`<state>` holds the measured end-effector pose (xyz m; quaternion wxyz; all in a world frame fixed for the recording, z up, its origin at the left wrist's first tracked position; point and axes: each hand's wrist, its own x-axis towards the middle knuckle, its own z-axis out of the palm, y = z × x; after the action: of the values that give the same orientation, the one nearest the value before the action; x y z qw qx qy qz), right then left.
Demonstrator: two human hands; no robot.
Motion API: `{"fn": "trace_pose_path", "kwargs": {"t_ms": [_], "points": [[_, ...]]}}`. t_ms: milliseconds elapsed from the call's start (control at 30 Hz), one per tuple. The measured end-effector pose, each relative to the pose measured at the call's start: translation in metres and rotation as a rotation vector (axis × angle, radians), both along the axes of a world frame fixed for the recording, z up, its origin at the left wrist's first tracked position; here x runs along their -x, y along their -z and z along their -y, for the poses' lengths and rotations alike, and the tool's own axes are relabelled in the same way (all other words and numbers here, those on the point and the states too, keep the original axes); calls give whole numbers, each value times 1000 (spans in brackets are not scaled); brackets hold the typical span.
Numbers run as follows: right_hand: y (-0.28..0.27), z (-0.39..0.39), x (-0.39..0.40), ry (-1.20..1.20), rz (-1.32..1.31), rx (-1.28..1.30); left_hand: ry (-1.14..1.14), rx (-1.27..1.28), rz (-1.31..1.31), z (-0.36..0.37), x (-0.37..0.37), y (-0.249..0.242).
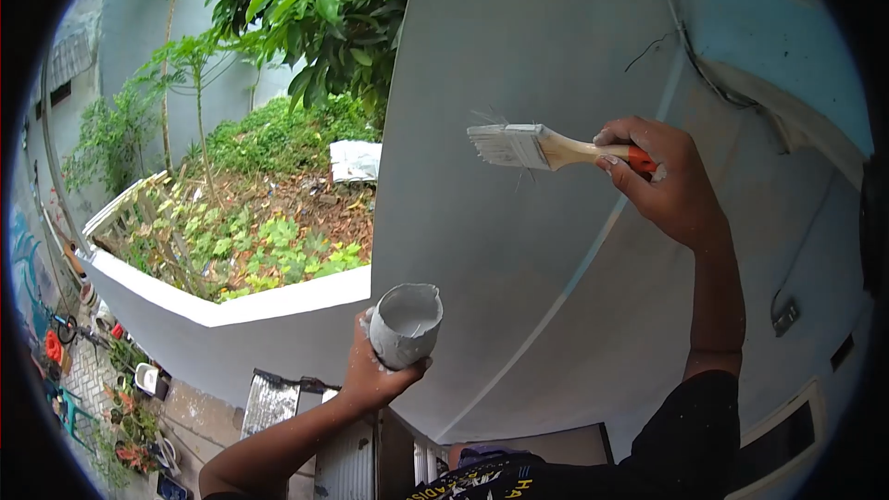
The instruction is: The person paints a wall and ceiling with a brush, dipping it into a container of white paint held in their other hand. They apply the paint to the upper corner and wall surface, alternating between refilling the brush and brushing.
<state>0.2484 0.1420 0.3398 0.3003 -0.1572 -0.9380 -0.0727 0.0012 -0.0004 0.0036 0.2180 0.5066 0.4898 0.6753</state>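
My right hand [662, 181] grips the wooden, orange-ended handle of a flat paintbrush [528, 146]. Its bristles are loaded with grey-white paint and point left, close to the pale grey wall [500, 46]. My left hand [375, 372] holds a small paint-smeared cup [405, 324] from below. The cup holds grey-white paint and sits lower left of the brush, in front of the wall.
A garden bed [250, 222] with plants and a small tree lies left, behind a white low wall [231, 319]. Cables [681, 32] run down the wall at upper right beside a blue-painted area [769, 37]. Far below at lower left lie a paved yard and potted plants [125, 407].
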Motion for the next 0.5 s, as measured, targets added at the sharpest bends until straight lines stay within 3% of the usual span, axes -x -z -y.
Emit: {"fn": "trace_pose_path", "kwargs": {"t_ms": [67, 167, 500], "points": [[-1, -16, -12, 41, -250, -169, 19, -7, -16, -4, 5, 11], [-22, -20, -26, 218, -347, -241, 22, 3, 39, 1, 1, 0], [-103, -70, -22, 277, -437, -781, 0, 18, -11, -4, 7, 12]]}}
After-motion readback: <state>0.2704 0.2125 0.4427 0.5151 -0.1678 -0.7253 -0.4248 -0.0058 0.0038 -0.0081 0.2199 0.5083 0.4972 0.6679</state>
